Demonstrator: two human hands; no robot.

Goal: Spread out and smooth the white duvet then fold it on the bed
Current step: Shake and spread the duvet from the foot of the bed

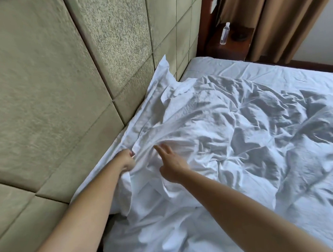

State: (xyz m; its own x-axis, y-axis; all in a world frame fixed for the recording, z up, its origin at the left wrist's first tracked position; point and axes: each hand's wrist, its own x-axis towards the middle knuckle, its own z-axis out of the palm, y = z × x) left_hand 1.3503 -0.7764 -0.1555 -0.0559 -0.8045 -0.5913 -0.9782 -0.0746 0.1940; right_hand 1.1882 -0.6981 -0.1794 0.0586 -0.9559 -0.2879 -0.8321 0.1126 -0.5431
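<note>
Left hand (127, 159): fingers curled, gripping a bunch of the white duvet (230, 133) near its edge by the headboard; cloth gathers into taut ridges running away from the fist. Left forearm bare, reaching in from the lower left.

Right hand (171, 164): fingers straight and slightly spread, palm down, holding nothing. It is just beside the left hand, over the gathered cloth; whether the fingertips touch the fabric cannot be told. Right forearm bare, entering from the lower right.

Duvet: lies on the bed (255, 66), heavily creased, covering most of the mattress in view. Not flat; deep wrinkles run across the whole surface. Its near edge hangs over the bed side below the hands.

A white pillow (159, 85) sits at the head of the bed, leaning against the padded headboard (61, 73), its corner pointing up; the duvet overlaps its lower part.

Fitted sheet shows bare along the far strip of the bed.

Beyond the bed corner: dark wooden nightstand (232, 42) with a clear plastic bottle (225, 33) standing upright on it. Brown curtains (268, 12) hang behind the nightstand.
</note>
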